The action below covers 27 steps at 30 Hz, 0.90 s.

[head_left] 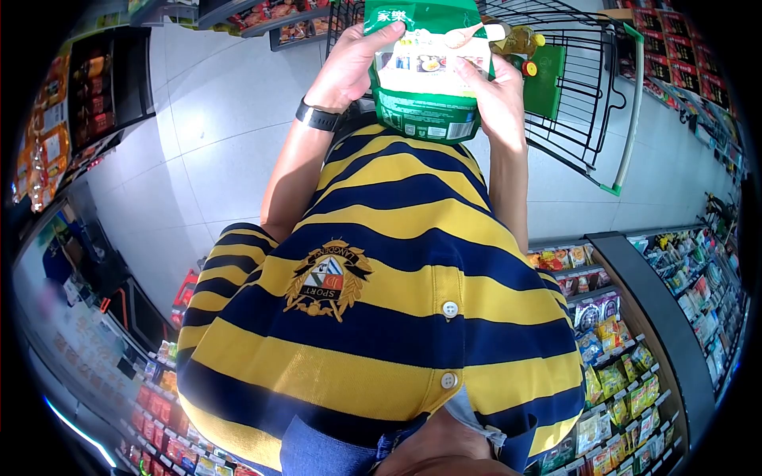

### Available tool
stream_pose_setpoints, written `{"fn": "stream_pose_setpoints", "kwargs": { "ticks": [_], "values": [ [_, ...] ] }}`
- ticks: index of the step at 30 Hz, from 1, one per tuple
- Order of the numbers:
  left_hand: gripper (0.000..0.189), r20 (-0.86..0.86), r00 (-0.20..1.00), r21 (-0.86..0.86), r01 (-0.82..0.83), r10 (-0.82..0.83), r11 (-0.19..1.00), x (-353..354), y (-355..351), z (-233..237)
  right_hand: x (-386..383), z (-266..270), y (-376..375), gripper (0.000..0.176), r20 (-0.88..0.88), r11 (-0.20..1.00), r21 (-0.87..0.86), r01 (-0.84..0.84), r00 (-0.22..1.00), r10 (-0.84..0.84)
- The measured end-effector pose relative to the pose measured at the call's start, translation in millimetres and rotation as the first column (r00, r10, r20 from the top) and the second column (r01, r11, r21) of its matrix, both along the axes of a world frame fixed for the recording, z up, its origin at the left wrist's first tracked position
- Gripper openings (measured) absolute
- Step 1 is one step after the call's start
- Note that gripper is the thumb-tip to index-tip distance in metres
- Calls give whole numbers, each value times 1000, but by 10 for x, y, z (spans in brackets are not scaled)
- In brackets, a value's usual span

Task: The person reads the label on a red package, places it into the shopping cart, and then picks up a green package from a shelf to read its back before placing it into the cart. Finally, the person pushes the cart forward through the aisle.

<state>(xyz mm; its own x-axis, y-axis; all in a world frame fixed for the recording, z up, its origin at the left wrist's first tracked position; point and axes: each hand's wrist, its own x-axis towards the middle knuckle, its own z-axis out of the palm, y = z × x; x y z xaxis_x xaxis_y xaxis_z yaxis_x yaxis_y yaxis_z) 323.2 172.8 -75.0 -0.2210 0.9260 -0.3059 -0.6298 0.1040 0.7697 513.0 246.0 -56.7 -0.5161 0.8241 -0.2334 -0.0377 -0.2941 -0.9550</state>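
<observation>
A green-and-white food pouch (429,79) is held up in front of my body near the top of the view. It bears the characters 家樂, a picture of a spoon with something pale in it, small photos and a barcode low down. My left hand (357,67), with a dark watch (319,117) on its wrist, grips the pouch's left side, thumb on the front. On the right edge, my right hand (498,89) holds it too, its thumb pressed against the printed face. The other fingers of both hands are mostly hidden.
Just beyond my right hand stands a black wire shopping cart (591,95) with a green-trimmed frame, holding bottles of yellowish liquid (520,40). Shelves of packets (615,381) line the lower right. More goods fill shelves at left (55,143) and upper right (675,47). Pale floor tiles (214,103) lie between.
</observation>
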Motion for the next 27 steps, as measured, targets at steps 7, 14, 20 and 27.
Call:
{"fn": "stream_pose_setpoints", "kwargs": {
  "ticks": [7, 14, 20, 27],
  "values": [
    [24, 0, 1000, -4, 5, -5, 1000, -4, 5, 11, -9, 16, -4, 21, 3, 1000, -13, 7, 1000, -7],
    [26, 6, 1000, -12, 7, -7, 1000, -14, 2, -14, -10, -12, 0, 22, 9, 1000, -1, -3, 1000, 3],
    [29, -53, 998, -13, 15, -16, 1000, -9, -1, -3, -12, -4, -6, 22, 1, 1000, -12, 0, 1000, 0],
    [55, 478, 878, 27, -18, 3, 999, -81, -95, 115, 34, 102, 26, 22, -113, 1000, -11, -20, 993, 19]
  ]
}}
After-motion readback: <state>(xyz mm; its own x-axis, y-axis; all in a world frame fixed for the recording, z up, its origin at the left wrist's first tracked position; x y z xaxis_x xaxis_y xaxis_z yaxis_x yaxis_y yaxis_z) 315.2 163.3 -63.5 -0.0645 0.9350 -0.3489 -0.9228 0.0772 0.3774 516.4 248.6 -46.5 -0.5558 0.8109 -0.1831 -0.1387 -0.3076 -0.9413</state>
